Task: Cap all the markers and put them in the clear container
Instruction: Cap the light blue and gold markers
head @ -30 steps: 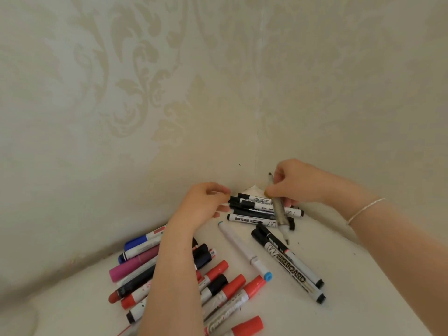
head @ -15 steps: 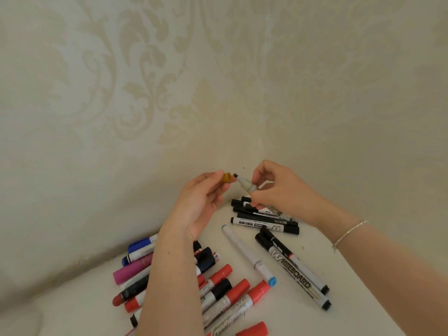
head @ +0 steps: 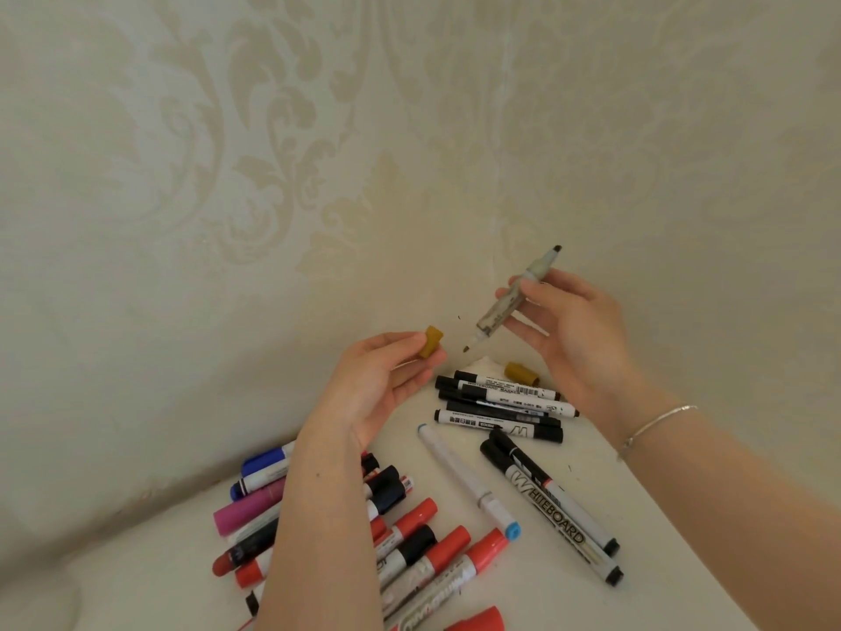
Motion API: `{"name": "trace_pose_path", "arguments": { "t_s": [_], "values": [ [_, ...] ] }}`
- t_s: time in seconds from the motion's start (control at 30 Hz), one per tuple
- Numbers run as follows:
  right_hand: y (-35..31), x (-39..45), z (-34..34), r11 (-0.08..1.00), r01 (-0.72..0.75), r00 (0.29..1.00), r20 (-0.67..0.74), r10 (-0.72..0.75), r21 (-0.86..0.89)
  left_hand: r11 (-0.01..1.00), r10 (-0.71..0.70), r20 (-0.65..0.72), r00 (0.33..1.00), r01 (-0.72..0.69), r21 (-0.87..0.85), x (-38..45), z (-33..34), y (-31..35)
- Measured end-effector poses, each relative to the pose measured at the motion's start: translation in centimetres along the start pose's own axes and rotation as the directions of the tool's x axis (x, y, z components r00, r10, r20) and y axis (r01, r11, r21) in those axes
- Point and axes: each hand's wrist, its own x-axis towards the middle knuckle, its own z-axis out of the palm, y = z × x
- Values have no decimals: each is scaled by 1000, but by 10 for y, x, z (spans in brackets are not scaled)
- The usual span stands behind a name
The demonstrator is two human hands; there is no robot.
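While the two black pens (head: 553, 507) at four o'clock read "WHITEBOARD", the labels on the black pens (head: 500, 403) behind are too small to read. The left hand (head: 377, 384) pinches a mustard cap (head: 431, 342); the right hand (head: 569, 330) grips a grey two-tipped marker (head: 509, 300) at one o'clock, both tips bare. The left forearm hides part of the red and blue pens (head: 409, 539) at seven o'clock.

Left hand (head: 382, 380) pinches a mustard cap (head: 431, 342); right hand (head: 573, 330) holds an uncapped grey marker (head: 505, 302).

Cream damask wallpaper (head: 282, 143), white tabletop (head: 673, 562)

Head view looks down (close) at hands (head: 569, 330).
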Motion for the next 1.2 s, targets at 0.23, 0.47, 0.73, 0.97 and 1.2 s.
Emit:
{"name": "trace_pose_path", "arguments": {
  "t_s": [0.23,0.47,0.73,0.97,1.2],
  "values": [
    [0,3,6,989,-9,1000,-16,11,149,995,-93,69,993,90,39,0,-1,-3],
    [6,1,11,996,-19,1000,9,18,93,998,-59,117,991,58,14,3,0,-5],
    [15,1,15,993,-117,985,127,114,18,994,-106,211,972,108,3,4,8,-9],
    [19,9,15,987,-140,980,135,149,-75,960,-241,221,945,266,-91,7,33,-11],
    [33,13,22,950,-81,987,111,119,-301,968,-206,73,976,214,-130,8,52,-19]
  ]
}}
